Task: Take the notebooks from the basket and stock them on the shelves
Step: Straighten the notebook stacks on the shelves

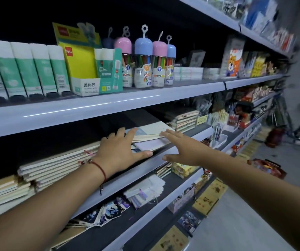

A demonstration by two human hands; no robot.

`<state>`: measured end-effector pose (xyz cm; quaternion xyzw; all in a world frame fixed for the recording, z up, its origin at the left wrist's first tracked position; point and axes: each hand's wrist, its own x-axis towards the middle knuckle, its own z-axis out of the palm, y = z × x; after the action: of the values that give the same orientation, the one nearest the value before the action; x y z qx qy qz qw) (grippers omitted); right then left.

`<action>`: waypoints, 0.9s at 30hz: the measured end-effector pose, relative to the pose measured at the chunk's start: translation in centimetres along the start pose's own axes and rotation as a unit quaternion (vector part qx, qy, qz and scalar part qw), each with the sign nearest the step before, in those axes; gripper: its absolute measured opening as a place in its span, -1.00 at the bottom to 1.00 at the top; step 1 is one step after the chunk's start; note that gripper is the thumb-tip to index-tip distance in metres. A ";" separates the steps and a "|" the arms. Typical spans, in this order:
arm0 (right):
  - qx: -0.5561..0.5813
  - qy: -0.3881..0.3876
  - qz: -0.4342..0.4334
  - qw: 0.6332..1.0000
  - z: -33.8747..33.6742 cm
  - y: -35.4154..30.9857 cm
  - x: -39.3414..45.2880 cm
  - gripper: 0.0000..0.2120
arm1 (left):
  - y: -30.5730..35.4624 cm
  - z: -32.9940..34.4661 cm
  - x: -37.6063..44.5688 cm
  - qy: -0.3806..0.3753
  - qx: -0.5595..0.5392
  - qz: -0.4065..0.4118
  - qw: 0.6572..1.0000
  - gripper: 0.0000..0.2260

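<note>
notebooks lain flat at shelf front edge | left hand spread flat on them, nothing gripped | right hand open, fingertips pushing stack's edge | judged thin, light, floppy, slippery; best squared by edges

Count: 2 hands, left hand and right hand. 4 capped pencil jars, 5 green-white glue boxes, 4 shelf boards visible. Notebook stacks: too blurred to count.
</note>
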<state>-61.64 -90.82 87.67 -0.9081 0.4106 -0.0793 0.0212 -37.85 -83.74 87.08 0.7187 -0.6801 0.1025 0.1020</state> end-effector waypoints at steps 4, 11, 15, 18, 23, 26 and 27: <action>0.045 0.043 -0.024 0.998 0.5 2.2 1.3 -0.11 | 0.4 0.9 -0.2 0.032 0.018 -0.018 0.999 -0.03; 0.151 -0.015 -0.077 0.985 1.1 6.9 5.0 -0.11 | 2.1 1.5 -0.9 0.046 -0.005 -0.045 0.998 -0.09; 0.204 -0.025 -0.123 0.971 2.1 8.3 6.1 -0.12 | 3.6 1.7 -1.7 0.051 -0.041 -0.089 0.994 -0.12; 0.211 -0.018 -0.146 0.966 1.9 8.9 7.0 -0.16 | 4.9 2.0 -2.3 0.065 -0.044 -0.119 0.990 -0.17; 0.273 -0.001 -0.146 0.951 2.2 8.9 7.8 -0.16 | 5.8 2.7 -3.1 0.096 -0.082 -0.151 0.980 -0.34; 0.300 -0.013 -0.148 0.942 2.0 8.7 8.5 -0.17 | 6.2 2.7 -3.0 0.118 -0.131 -0.168 0.970 -0.42; 0.306 -0.019 -0.150 0.940 2.0 8.6 8.8 -0.17 | 6.4 2.7 -2.8 0.126 -0.138 -0.174 0.967 -0.44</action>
<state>-62.00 -103.12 85.96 -0.9100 0.2251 -0.1861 0.2941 -44.36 -82.17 83.70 0.7862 -0.5337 0.0780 0.3014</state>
